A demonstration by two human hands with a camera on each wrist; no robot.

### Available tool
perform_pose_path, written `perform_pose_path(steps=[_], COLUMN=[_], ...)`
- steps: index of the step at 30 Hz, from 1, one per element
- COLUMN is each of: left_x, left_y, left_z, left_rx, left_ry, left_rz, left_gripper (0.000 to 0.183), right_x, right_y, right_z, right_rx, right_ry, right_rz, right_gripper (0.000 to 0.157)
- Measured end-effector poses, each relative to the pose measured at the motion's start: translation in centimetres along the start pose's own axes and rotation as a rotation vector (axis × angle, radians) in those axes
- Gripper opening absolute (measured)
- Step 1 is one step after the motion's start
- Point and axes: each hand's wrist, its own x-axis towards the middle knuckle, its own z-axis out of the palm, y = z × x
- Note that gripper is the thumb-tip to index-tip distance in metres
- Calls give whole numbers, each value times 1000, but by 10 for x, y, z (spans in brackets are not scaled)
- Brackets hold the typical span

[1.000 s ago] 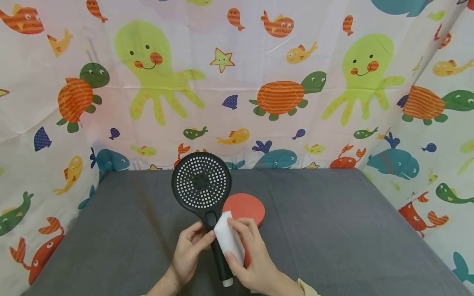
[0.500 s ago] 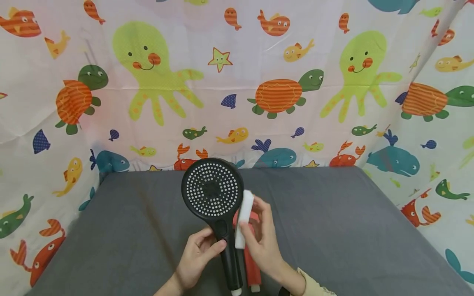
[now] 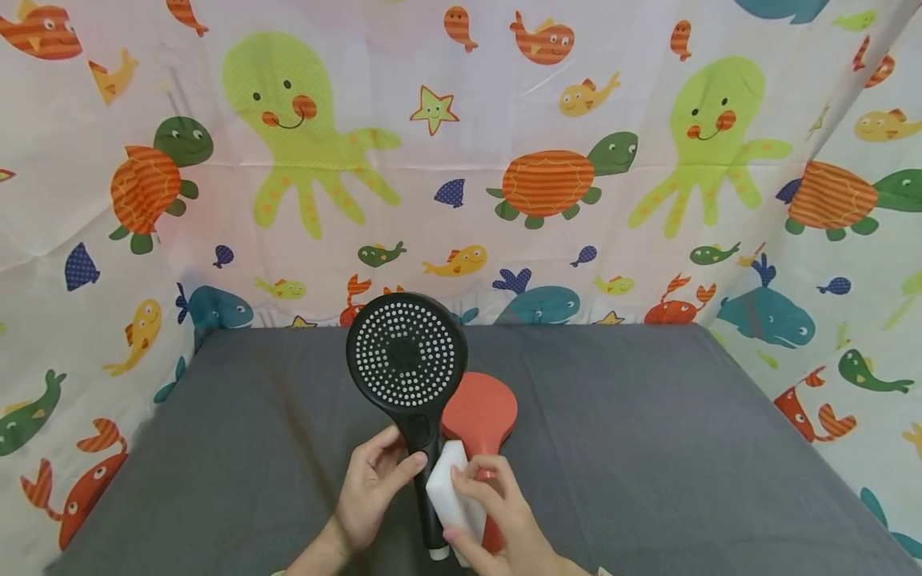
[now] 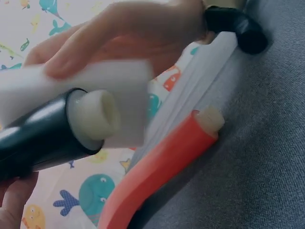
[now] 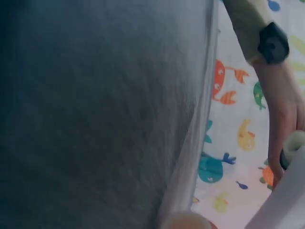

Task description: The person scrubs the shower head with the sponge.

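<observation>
My left hand [image 3: 369, 484] grips the handle of a black shower head [image 3: 406, 352], held upright with its dotted spray face toward me. In my right hand [image 3: 507, 516] a white sponge block [image 3: 454, 492] is pinched between thumb and fingers. The block lies along the lower handle in the head view. The left wrist view shows the sponge [image 4: 126, 112] behind the handle's pale threaded end [image 4: 102, 114]. Just behind, a red shower head [image 3: 481, 404] lies on the grey cloth, its handle partly hidden by my right hand and the sponge.
A grey cloth [image 3: 634, 432] covers the table. Behind and at both sides hangs a white curtain [image 3: 403, 200] printed with sea animals. Dark wrist-worn devices show on both arms, such as the band [image 5: 274, 43] in the right wrist view.
The sponge went up beside the spray head, then came down along the handle toward its end. The black shower head shifted right, then slightly back left. My left hand keeps its grip.
</observation>
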Motion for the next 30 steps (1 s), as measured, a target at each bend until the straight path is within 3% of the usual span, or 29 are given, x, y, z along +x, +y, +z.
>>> perform_pose_path(steps=[3, 5, 11, 14, 17, 20, 25, 30], left_x=[1, 0, 0, 1, 3, 6, 9, 10], left_y=[0, 0, -1, 1, 3, 6, 11, 12], left_z=[1, 3, 9, 9, 6, 1, -8, -11], left_rx=[-12, -20, 6, 14, -1, -9, -67, -109], left_ry=[3, 0, -39, -55, -55, -30, -26, -19], left_rz=[19, 12, 5, 23, 28, 41, 54, 22], left_gripper=[37, 36, 37, 37, 39, 42, 43, 40], right_x=[-9, -6, 36, 53, 54, 40, 15, 4], right_y=[6, 11, 10, 2, -4, 0, 10, 11], right_z=[-1, -1, -4, -8, -9, -6, -3, 0], right_rx=[-16, -42, -86, -93, -88, -80, -160, -211], right_ry=[-22, 7, 194, 235, 171, 56, -95, -202], right_rz=[-19, -10, 80, 56, 1, -46, -173, -277], right_gripper=[45, 46, 50, 47, 43, 42, 40, 39])
